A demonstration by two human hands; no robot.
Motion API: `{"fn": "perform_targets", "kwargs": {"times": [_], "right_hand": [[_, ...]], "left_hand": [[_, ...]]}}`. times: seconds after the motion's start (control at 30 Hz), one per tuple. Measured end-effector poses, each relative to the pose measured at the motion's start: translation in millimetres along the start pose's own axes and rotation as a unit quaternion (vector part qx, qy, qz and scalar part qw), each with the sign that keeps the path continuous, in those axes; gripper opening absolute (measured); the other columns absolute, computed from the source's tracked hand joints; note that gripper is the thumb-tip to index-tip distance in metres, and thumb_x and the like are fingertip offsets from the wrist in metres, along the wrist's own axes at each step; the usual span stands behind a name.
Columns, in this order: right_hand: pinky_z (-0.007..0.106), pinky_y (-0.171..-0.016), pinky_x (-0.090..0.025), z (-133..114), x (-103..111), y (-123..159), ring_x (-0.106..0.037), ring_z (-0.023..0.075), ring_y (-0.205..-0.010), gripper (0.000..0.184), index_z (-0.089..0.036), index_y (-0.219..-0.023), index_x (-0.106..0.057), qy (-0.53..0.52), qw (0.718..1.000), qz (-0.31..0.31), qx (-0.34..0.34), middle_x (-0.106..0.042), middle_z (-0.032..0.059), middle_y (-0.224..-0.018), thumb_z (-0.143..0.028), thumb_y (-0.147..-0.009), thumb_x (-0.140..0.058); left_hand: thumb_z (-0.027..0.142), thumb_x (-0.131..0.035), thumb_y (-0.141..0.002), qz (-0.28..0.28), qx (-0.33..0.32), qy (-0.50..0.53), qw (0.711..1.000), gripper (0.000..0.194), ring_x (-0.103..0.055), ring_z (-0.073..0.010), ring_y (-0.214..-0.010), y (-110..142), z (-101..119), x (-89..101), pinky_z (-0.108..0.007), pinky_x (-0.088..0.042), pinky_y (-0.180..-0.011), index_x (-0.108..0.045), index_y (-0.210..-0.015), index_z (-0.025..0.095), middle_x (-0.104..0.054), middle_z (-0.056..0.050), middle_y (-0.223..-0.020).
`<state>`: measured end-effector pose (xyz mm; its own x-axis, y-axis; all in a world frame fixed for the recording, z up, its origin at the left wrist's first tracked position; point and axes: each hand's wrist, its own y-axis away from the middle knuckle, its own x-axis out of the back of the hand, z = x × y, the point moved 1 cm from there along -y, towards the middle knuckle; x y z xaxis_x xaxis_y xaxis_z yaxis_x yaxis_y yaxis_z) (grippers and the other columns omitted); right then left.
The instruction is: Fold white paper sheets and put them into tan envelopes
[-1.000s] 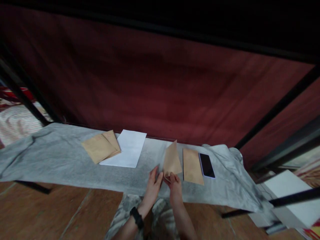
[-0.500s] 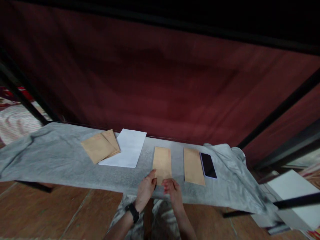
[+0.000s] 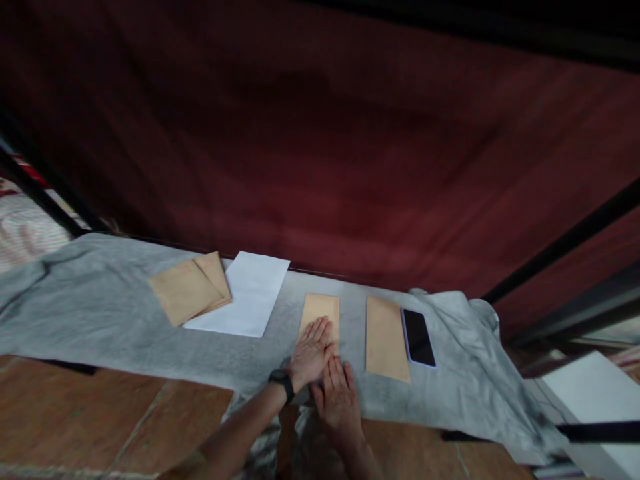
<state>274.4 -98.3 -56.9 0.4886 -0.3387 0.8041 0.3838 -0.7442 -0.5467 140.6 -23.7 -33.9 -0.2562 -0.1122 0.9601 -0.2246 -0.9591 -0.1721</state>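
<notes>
A tan paper envelope [image 3: 323, 303] lies flat on the grey cloth, its near part covered by my hands. My left hand [image 3: 311, 350], with a dark watch on the wrist, rests flat on the envelope with fingers stretched out. Just below and to its right, my right hand [image 3: 340, 399] lies open and palm down, its fingertips at the envelope's near end. Another tan envelope [image 3: 385, 339] lies to the right, apart from both hands.
A phone [image 3: 419, 338] with a purple edge sits beside the right envelope. On the left, several tan envelopes [image 3: 186, 292] overlap a white sheet of paper [image 3: 255, 293]. Grey cloth [image 3: 115, 300] covers the narrow surface, with a dark red panel [image 3: 320, 153] behind it.
My left hand has moved from the envelope's near left edge onto its middle and flattened. My right hand has straightened its fingers and turned palm down. The view has shifted slightly.
</notes>
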Motion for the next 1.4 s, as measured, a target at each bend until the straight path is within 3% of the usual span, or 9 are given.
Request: {"fn": "perform_targets", "kwargs": {"times": [0.23, 0.43, 0.63, 0.83, 1.0, 1.1, 1.23, 1.4], "right_hand": [[0.045, -0.118, -0.035, -9, 22, -11, -0.048, 0.0247, -0.139, 0.056, -0.015, -0.153, -0.036, 0.025, 1.000, 0.010, 0.011, -0.051, 0.0130, -0.149, -0.037, -0.102, -0.048], [0.047, -0.116, -0.039, -10, 23, -13, -0.048, 0.0265, -0.139, 0.061, -0.017, -0.156, -0.031, 0.018, 1.000, -0.009, -0.002, -0.049, 0.0134, -0.151, -0.039, -0.102, -0.048], [0.048, -0.116, -0.038, -8, 22, -10, -0.049, 0.0270, -0.138, 0.061, -0.017, -0.156, -0.031, 0.007, 1.000, -0.011, -0.002, -0.051, 0.0138, -0.149, -0.038, -0.101, -0.050], [0.050, -0.115, -0.038, 0, 19, -8, -0.050, 0.0281, -0.137, 0.057, -0.015, -0.152, -0.038, -0.011, 0.999, -0.042, 0.018, -0.054, 0.0148, -0.146, -0.034, -0.100, -0.052], [0.047, -0.113, -0.039, 11, 16, -9, -0.060, 0.0212, -0.125, 0.036, -0.020, -0.129, -0.061, -0.115, 0.992, -0.032, -0.044, -0.067, 0.0089, -0.131, -0.020, -0.102, -0.038], [0.046, -0.108, -0.043, 15, 15, -8, -0.065, 0.0209, -0.114, 0.032, -0.021, -0.113, -0.066, -0.190, 0.977, -0.004, -0.092, -0.073, 0.0079, -0.116, -0.024, -0.101, -0.036], [0.042, -0.093, -0.050, 16, 16, -4, -0.065, 0.0235, -0.103, 0.033, -0.020, -0.104, -0.066, -0.268, 0.946, 0.016, -0.179, -0.072, 0.0099, -0.105, -0.033, -0.100, -0.036], [0.037, -0.085, -0.049, 18, 22, -5, -0.064, 0.0228, -0.091, 0.033, -0.020, -0.094, -0.065, -0.357, 0.890, 0.028, -0.282, -0.070, 0.0073, -0.094, -0.041, -0.095, -0.039]], "left_hand": [[0.054, -0.031, -0.101, -0.012, -0.018, -0.001, 1.000, 0.063, -0.022, -0.0267, -0.152, -69, -17, -4.4, -0.061, -0.008, -0.122, -0.029, -0.156, 0.024, -0.031, -0.007, -0.162], [0.060, -0.027, -0.101, -0.023, -0.032, 0.001, 0.999, 0.066, -0.022, -0.0244, -0.152, -91, -26, -7.3, -0.051, -0.009, -0.124, -0.033, -0.155, 0.022, -0.033, -0.007, -0.162], [0.054, -0.023, -0.103, -0.039, -0.113, -0.005, 0.993, 0.065, -0.021, -0.0194, -0.152, -66, -25, -4.5, -0.040, -0.012, -0.123, -0.028, -0.156, 0.017, -0.032, -0.009, -0.162], [0.054, -0.023, -0.104, -0.054, -0.126, 0.015, 0.990, 0.063, -0.023, -0.0179, -0.151, -42, -15, 0.2, -0.039, -0.012, -0.123, -0.028, -0.156, 0.019, -0.032, -0.008, -0.162], [0.051, -0.021, -0.105, -0.068, -0.120, 0.032, 0.990, 0.060, -0.020, -0.0157, -0.152, -25, -10, 6.1, -0.038, -0.009, -0.124, -0.027, -0.156, 0.022, -0.029, -0.005, -0.163], [0.052, -0.020, -0.105, -0.084, -0.123, 0.043, 0.988, 0.060, -0.017, -0.0145, -0.152, -12, -6, 9.4, -0.037, -0.009, -0.124, -0.026, -0.156, 0.021, -0.028, -0.005, -0.164], [0.048, -0.020, -0.106, -0.092, -0.122, 0.054, 0.987, 0.058, -0.016, -0.0146, -0.153, 7, -1, 12.5, -0.038, -0.007, -0.125, -0.028, -0.156, 0.022, -0.026, -0.004, -0.164], [0.045, -0.025, -0.106, -0.076, -0.131, 0.066, 0.986, 0.053, -0.019, -0.0164, -0.152, 32, 8, 21.9, -0.040, -0.010, -0.125, -0.036, -0.153, 0.022, -0.032, -0.003, -0.162]]}}
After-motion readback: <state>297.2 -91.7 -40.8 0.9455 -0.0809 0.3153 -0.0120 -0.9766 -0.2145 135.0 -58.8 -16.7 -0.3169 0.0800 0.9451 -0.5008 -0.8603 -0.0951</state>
